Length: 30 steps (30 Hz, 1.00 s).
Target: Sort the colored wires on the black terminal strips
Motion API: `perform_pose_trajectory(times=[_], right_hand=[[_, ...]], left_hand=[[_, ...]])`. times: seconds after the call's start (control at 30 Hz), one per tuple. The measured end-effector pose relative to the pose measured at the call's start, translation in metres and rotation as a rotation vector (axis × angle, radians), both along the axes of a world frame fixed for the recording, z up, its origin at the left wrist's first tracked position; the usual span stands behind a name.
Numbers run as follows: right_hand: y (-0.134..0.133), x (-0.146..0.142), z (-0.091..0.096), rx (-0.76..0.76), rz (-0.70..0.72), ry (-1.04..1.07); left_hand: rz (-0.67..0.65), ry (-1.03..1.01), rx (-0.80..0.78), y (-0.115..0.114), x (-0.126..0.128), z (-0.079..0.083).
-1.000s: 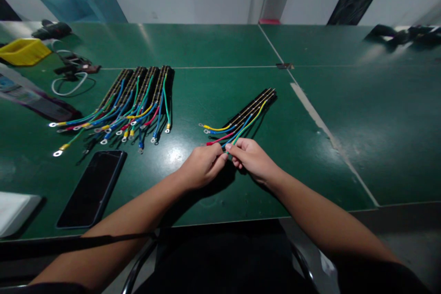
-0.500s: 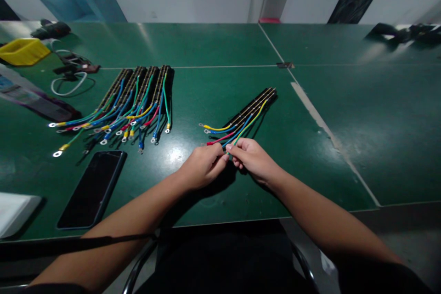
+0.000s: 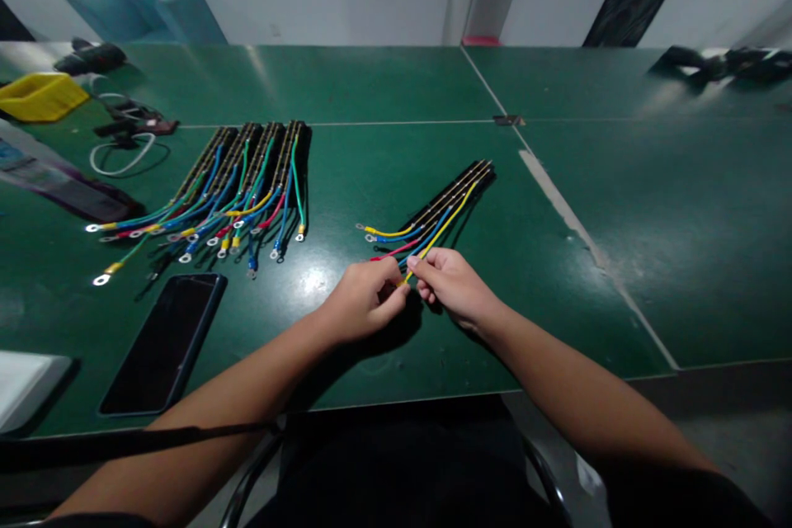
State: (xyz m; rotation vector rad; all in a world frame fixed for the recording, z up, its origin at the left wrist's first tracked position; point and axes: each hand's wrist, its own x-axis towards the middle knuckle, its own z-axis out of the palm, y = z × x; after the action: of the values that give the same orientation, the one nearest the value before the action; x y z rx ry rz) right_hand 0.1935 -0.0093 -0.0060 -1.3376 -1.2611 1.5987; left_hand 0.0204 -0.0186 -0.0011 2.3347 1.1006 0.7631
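Note:
A black cable bundle (image 3: 454, 190) lies slanted on the green table (image 3: 384, 82), with yellow, blue, red and green wires fanning out toward me, each tipped with a ring terminal. My left hand (image 3: 362, 301) and my right hand (image 3: 451, 285) meet at the near end of these wires. Both are closed in a pinch on the end of the yellow-green wire (image 3: 433, 238). What sits between the fingertips is hidden.
Several finished cable bundles (image 3: 247, 177) lie side by side at the left. A black phone (image 3: 164, 342) rests near the front edge. A yellow tray (image 3: 38, 93), a white cord (image 3: 120, 157) and dark tools stand at the far left. A black chair (image 3: 624, 12) is behind the table.
Both hands stay pinched together at the wire ends. The left fingers have curled slightly closer around the wire tip. The bundle has not moved.

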Motion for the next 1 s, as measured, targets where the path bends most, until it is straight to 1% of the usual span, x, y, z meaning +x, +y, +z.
perform_pose_trajectory(times=[0.03, 0.1, 0.23, 0.27, 0.33, 0.47, 0.6, 0.73, 0.8, 1.0], right_hand=[[0.0, 0.0, 0.0, 0.002, 0.0, 0.009], [0.0, 0.0, 0.001, -0.004, -0.001, 0.032], [0.0, -0.001, 0.005, -0.028, -0.009, 0.08], [0.0, -0.001, 0.005, -0.028, -0.009, 0.095], [0.0, -0.001, 0.005, -0.022, 0.002, 0.123], [0.001, 0.0, 0.006, -0.03, 0.022, 0.154], [0.0, 0.0, 0.008, -0.042, 0.029, 0.163], [0.0, 0.0, 0.009, -0.031, 0.02, 0.179], [0.001, -0.001, 0.008, -0.026, 0.02, 0.18], [0.002, 0.0, 0.006, -0.015, 0.044, 0.137]], left_hand=[[0.005, -0.043, -0.071, 0.0, 0.0, 0.001], [0.004, -0.175, -0.295, -0.001, 0.001, 0.003], [-0.013, -0.531, -0.872, 0.0, 0.004, 0.006], [-0.013, -0.598, -0.976, 0.001, 0.004, 0.006], [-0.027, -0.676, -1.114, 0.003, 0.004, 0.006], [-0.065, -0.749, -1.256, 0.006, 0.002, 0.005], [-0.07, -0.818, -1.382, 0.007, 0.002, 0.006], [-0.143, -0.895, -1.494, 0.009, 0.001, 0.006], [-0.168, -0.91, -1.533, 0.01, 0.001, 0.005], [-0.155, -0.865, -1.583, 0.012, -0.001, 0.003]])
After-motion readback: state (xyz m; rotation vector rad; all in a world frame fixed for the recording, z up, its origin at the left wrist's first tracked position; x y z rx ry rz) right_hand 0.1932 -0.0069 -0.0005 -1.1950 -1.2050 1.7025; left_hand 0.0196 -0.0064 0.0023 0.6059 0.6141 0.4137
